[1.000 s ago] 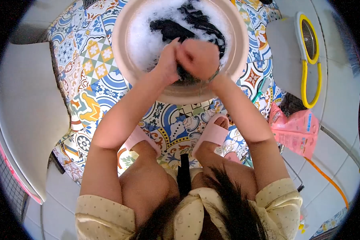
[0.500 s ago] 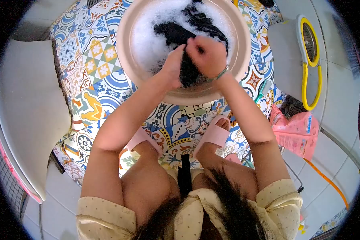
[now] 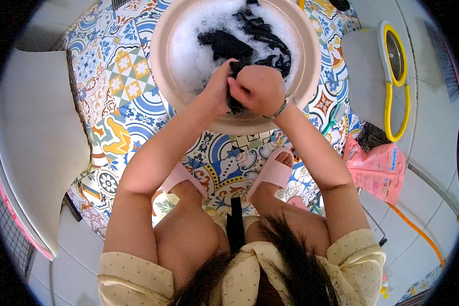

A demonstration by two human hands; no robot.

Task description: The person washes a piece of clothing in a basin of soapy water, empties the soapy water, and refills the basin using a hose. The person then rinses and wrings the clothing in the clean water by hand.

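A wet black garment (image 3: 262,33) lies in white suds (image 3: 188,38) inside a round beige basin (image 3: 160,61). Its near part runs between my hands at the basin's near side. My left hand (image 3: 219,87) is closed on the cloth, thumb on top. Pressed close beside it, my right hand (image 3: 260,89) is curled into a fist against the same cloth; a bracelet circles that wrist. The fingers underneath are partly hidden, and what kind of garment it is does not show.
Patterned tiles (image 3: 127,76) surround the basin. Pink slippers (image 3: 271,173) are on my feet just below it. On the right are a pink pouch (image 3: 377,171), a yellow-rimmed tool (image 3: 397,112) and an orange hose (image 3: 418,232). A pale curved panel (image 3: 41,122) stands left.
My right hand has moved down toward me along the cloth, from above my left hand to beside it. My left hand has barely shifted. More of the garment beyond my hands now shows.
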